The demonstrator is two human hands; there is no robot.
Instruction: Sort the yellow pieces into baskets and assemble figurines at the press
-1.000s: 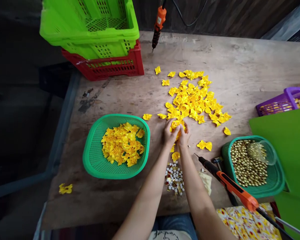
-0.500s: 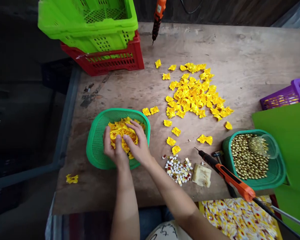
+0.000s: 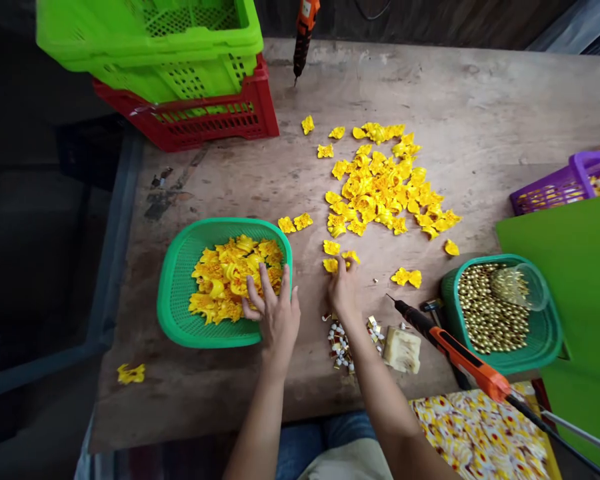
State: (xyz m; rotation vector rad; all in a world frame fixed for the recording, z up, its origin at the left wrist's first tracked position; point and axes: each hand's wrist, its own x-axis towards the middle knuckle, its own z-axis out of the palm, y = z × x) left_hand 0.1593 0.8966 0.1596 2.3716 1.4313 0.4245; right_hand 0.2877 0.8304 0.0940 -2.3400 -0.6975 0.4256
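Observation:
My left hand (image 3: 275, 317) reaches over the right rim of a green mesh basket (image 3: 173, 313), fingers spread and nothing gripped. Inside that basket lies a heap of yellow flower-shaped pieces (image 3: 225, 277). My right hand (image 3: 344, 290) is on the wooden table, its fingers curled and closed at a yellow flower piece (image 3: 331, 265); the palm side is hidden. Close by lie another yellow flower piece (image 3: 331, 247) and a small pile of white and gold parts (image 3: 340, 347), which the right forearm partly covers.
Loose yellow pieces (image 3: 375, 187) are spread across the table. To the right are an orange electric screwdriver (image 3: 460, 357), a beige block (image 3: 403, 349) and a teal basket (image 3: 550, 340) of gold beads (image 3: 490, 313). A second screwdriver (image 3: 304, 40) hangs near stacked crates (image 3: 180, 80).
Both hands have parted from the yellow pieces in the green basket. My right hand has moved right to the loose pieces on the table; the left has shifted to the basket's right side, fingers spread.

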